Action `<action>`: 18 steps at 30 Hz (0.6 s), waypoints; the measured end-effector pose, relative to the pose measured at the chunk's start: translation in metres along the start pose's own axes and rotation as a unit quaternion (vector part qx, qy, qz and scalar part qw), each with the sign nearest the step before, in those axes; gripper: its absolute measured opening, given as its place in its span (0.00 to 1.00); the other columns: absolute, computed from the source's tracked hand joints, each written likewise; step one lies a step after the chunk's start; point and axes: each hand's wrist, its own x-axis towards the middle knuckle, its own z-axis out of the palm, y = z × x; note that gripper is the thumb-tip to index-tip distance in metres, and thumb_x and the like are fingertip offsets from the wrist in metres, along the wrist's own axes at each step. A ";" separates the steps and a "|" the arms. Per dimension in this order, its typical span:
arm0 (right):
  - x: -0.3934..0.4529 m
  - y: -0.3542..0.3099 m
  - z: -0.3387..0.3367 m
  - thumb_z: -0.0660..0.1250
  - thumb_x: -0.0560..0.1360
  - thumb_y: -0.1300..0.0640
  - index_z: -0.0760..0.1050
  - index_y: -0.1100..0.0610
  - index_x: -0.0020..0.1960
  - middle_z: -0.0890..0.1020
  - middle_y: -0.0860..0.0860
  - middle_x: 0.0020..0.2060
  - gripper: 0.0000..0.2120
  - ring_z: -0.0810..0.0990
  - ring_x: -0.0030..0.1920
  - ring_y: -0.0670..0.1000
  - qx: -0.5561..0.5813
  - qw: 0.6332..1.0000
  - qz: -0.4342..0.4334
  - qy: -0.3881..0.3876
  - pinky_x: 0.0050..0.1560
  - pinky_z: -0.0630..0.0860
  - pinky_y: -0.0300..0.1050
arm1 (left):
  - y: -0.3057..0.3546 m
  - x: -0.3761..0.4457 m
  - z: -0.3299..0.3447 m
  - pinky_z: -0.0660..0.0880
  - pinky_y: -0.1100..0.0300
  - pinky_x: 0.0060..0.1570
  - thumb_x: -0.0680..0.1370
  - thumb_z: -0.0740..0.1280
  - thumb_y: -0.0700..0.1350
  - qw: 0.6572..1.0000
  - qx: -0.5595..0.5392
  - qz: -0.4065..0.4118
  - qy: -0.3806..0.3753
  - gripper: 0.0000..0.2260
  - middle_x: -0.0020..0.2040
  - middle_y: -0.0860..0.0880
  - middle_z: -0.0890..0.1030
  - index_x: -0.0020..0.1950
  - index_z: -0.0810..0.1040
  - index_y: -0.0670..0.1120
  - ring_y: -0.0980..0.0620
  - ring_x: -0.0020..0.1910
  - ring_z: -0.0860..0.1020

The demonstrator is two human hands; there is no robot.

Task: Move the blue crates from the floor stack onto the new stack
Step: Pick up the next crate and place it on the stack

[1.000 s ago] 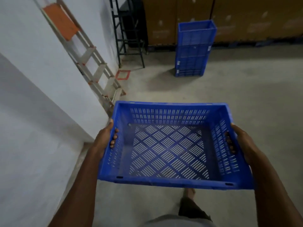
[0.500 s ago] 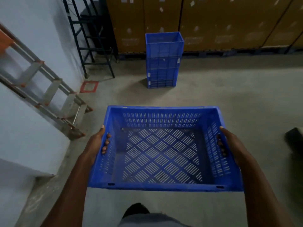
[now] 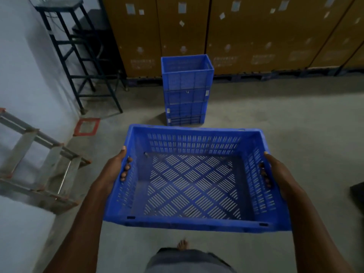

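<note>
Left hand [image 3: 115, 170] and right hand [image 3: 275, 174] grip blue crate [image 3: 194, 180] by its side walls, above floor [image 3: 285, 119]; crate stack [image 3: 187, 91] ahead.

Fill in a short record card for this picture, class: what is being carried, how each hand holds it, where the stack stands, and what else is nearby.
carried: blue crate, empty, held level
left hand: grips left handle slot
right hand: grips right handle slot
stack of blue crates: on the floor ahead, before cardboard boxes
nearby: ladder and black stool at left
</note>
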 end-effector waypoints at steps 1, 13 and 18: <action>0.016 -0.015 0.001 0.61 0.75 0.33 0.72 0.57 0.45 0.68 0.51 0.26 0.25 0.63 0.23 0.51 0.001 1.000 0.002 0.009 0.22 0.61 0.42 | 0.020 0.020 0.010 0.62 0.64 0.19 0.78 0.60 0.69 1.000 0.008 0.001 0.000 0.25 0.28 0.51 0.69 0.43 0.74 0.47 0.54 0.20 0.63; 0.263 -0.186 0.040 0.59 0.78 0.35 0.71 0.56 0.45 0.68 0.52 0.29 0.23 0.63 0.22 0.50 0.030 0.999 -0.015 -0.005 0.20 0.61 0.40 | 0.189 0.266 0.119 0.60 0.66 0.19 0.80 0.59 0.66 0.999 0.017 0.028 0.006 0.22 0.30 0.49 0.68 0.43 0.73 0.47 0.55 0.19 0.62; 0.375 -0.278 0.068 0.60 0.77 0.35 0.71 0.55 0.45 0.68 0.51 0.28 0.23 0.64 0.22 0.49 0.008 0.999 -0.023 -0.035 0.21 0.61 0.40 | 0.244 0.349 0.142 0.60 0.66 0.19 0.81 0.59 0.65 0.999 -0.005 0.025 0.038 0.22 0.30 0.49 0.68 0.45 0.73 0.46 0.55 0.19 0.62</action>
